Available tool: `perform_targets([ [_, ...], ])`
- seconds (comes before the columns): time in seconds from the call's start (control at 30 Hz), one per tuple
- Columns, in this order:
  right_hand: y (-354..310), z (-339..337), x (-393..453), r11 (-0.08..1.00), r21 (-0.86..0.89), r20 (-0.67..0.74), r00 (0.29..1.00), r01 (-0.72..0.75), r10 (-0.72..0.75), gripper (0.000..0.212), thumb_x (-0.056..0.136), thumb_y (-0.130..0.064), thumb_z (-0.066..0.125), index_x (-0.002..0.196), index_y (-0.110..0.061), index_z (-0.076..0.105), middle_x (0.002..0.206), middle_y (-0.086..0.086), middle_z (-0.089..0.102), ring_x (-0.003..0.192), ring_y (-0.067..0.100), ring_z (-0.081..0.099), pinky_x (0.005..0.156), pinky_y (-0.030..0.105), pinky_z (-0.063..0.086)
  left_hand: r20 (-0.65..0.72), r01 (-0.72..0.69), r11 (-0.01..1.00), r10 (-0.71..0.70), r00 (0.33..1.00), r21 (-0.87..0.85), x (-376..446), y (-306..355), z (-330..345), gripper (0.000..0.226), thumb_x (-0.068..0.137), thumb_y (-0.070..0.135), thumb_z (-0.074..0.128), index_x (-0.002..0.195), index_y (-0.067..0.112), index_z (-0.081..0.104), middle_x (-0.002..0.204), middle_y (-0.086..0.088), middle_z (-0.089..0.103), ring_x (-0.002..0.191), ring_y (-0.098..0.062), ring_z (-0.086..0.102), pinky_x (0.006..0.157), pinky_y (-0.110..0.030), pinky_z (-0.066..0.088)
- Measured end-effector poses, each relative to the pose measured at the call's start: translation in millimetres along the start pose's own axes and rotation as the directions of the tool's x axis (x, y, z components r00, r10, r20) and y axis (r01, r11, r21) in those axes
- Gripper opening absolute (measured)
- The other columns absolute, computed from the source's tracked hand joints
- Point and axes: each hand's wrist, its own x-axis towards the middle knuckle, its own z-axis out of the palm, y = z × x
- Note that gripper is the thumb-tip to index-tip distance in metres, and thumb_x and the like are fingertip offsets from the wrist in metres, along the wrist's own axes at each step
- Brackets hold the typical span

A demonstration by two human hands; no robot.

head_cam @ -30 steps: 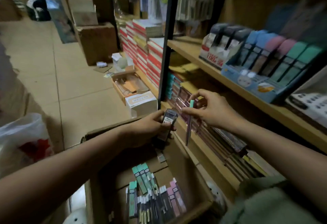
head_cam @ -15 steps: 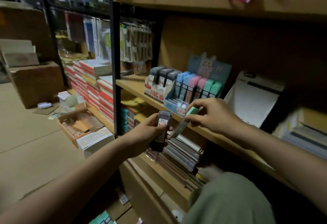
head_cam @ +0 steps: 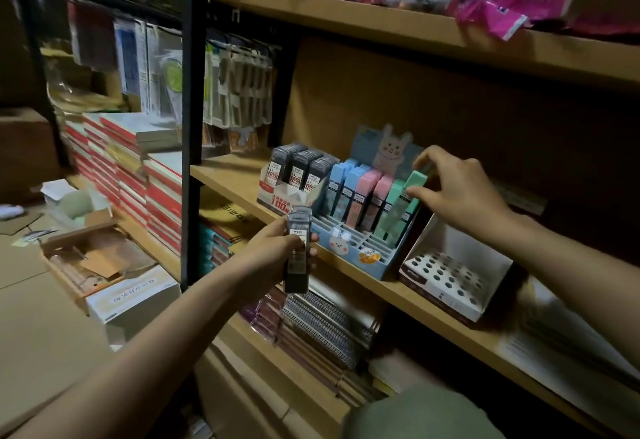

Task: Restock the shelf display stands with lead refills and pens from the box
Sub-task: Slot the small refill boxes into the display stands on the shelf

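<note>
My left hand (head_cam: 273, 255) grips a small stack of black lead refill cases (head_cam: 297, 251) in front of the middle shelf. My right hand (head_cam: 453, 189) pinches the top of a green lead refill case (head_cam: 407, 203), which stands in the rightmost column of the blue rabbit display stand (head_cam: 349, 248). Blue, pink and green cases fill that stand's back rows. To its left, a white and red stand (head_cam: 280, 197) holds black refill cases. A white pen stand with empty round holes (head_cam: 446, 279) sits to the right. The box is out of view.
The wooden middle shelf (head_cam: 228, 175) carries the stands, and its front edge runs down to the right. Spiral notebooks (head_cam: 322, 320) fill the shelf below. Stacked red and white books (head_cam: 145, 175) and small open boxes (head_cam: 104, 265) lie on the floor to the left. Pink packets (head_cam: 512, 12) overhang the top shelf.
The view has lifted from the box to the shelf. My right hand carried the green case up and right into the rabbit stand. My left hand rose with the black cases.
</note>
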Motion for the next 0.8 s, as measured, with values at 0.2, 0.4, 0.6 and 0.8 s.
perform_targets([
  [0.2, 5, 28, 2, 0.999, -0.005, 0.012, 0.999, -0.035, 0.036, 0.028, 0.081, -0.024, 0.077, 0.101, -0.021, 0.058, 0.097, 0.005, 0.068, 0.079, 0.012, 0.059, 0.063, 0.022, 0.051, 0.010, -0.002, 0.999, 0.003, 1.000, -0.038, 15, 1, -3, 0.033, 0.096, -0.003, 0.044, 0.122, 0.013, 0.055, 0.112, -0.010, 0.069, 0.090, -0.020, 0.071, 0.074, -0.034, 0.060],
  [0.4, 2, 33, 10, 0.999, -0.015, 0.006, 0.999, -0.035, 0.035, 0.027, 0.079, -0.025, 0.079, 0.097, -0.020, 0.060, 0.092, 0.004, 0.068, 0.079, 0.016, 0.064, 0.063, 0.028, 0.056, 0.037, -0.012, 0.999, 0.013, 0.999, -0.038, 16, -1, -1, 0.032, 0.098, 0.001, 0.042, 0.120, 0.020, 0.057, 0.106, -0.005, 0.073, 0.088, -0.017, 0.073, 0.062, -0.030, 0.058],
  [0.6, 2, 47, 9, 0.996, -0.030, 0.022, 0.996, -0.089, 0.089, 0.027, 0.081, -0.025, 0.078, 0.098, -0.020, 0.059, 0.087, 0.002, 0.065, 0.081, 0.018, 0.065, 0.062, 0.029, 0.057, 0.039, -0.029, 0.997, 0.026, 0.999, 0.072, 15, -5, -1, 0.036, 0.103, 0.015, 0.041, 0.119, 0.043, 0.055, 0.093, 0.003, 0.076, 0.087, -0.015, 0.072, 0.083, -0.045, 0.054],
  [0.8, 1, 52, 2, 0.986, -0.163, 0.009, 0.999, -0.035, 0.037, 0.031, 0.080, -0.031, 0.077, 0.103, -0.015, 0.063, 0.088, 0.008, 0.068, 0.083, 0.025, 0.067, 0.068, 0.042, 0.060, 0.053, -0.038, 0.998, 0.035, 0.998, 0.046, 13, -6, -6, 0.033, 0.103, 0.019, 0.041, 0.109, 0.048, 0.056, 0.084, 0.002, 0.075, 0.072, -0.012, 0.071, 0.060, -0.033, 0.057],
])
